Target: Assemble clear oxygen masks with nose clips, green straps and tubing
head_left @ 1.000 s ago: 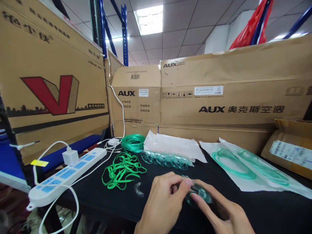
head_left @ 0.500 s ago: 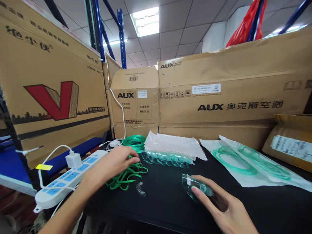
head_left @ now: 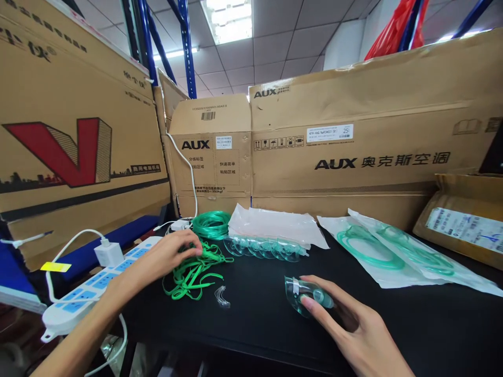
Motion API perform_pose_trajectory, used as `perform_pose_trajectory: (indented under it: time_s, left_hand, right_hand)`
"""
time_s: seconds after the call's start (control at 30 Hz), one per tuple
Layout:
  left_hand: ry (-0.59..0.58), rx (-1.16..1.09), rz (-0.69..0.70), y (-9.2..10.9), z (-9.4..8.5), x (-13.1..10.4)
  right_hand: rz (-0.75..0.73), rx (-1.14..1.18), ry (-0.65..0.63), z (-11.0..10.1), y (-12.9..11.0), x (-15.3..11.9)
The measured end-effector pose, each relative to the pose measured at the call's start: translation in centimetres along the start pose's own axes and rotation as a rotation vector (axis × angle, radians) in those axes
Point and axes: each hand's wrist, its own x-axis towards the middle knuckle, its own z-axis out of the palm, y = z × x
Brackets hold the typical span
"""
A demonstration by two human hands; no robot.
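My right hand [head_left: 334, 309] grips a clear green oxygen mask [head_left: 295, 301] over the front of the black table, thumb on the near side and fingers on the far side. A light metal strip shows on the mask. My left hand [head_left: 176, 254] is at a tangled pile of green elastic straps [head_left: 188, 285], its thumb and fingers pinched together on a strap at the top of the pile. The fingertips are partly hidden. Several thin clear strips [head_left: 222, 297] lie between the pile and the mask.
Behind stand a coil of green tubing [head_left: 211, 225], a row of nested masks [head_left: 267, 249] beneath a white bag [head_left: 275, 225], and bagged tubing [head_left: 369, 248] to the right. A white power strip [head_left: 70, 311] runs along the left. Cardboard boxes [head_left: 353, 178] wall the back.
My left hand has drawn back slightly to the left over the straps, its fingers closing on one. The right hand still holds the mask. The whole view has shifted a little.
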Motion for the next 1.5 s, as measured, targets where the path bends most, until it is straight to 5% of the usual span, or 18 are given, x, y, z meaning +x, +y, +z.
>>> perform_pose_trajectory:
  time_s: [0.27,0.53,0.73,1.1,1.2,1.37,1.5]
  left_hand:
    - [0.182,-0.113,-0.134,1.1,-1.2,0.2]
    - [-0.031,-0.080,-0.156,1.0,-1.9,-0.4]
    - [-0.017,0.010,-0.139,0.3,-1.1,-0.6]
    - [-0.103,0.075,-0.006,2.1,1.5,2.3]
    - [0.005,0.075,-0.013,2.3,0.0,3.1]
    - [0.439,-0.030,-0.113,4.3,-4.7,3.6]
    - [0.667,-0.094,-0.119,5.9,-6.7,3.9]
  right_hand:
    - [-0.005,0.015,0.015,0.1,-0.4,0.2]
    - [0.020,0.018,-0.006,0.1,-0.1,0.0]
    - [0.027,0.018,-0.019,0.0,0.0,0.0]
    - [-0.016,-0.004,-0.012,0.1,0.2,0.0]
    - [-0.012,0.007,-0.012,0.0,0.2,0.0]
    - [-0.014,-0.007,-0.006,0.1,0.1,0.0]
    - [-0.009,-0.007,-0.025,0.1,0.0,0.0]
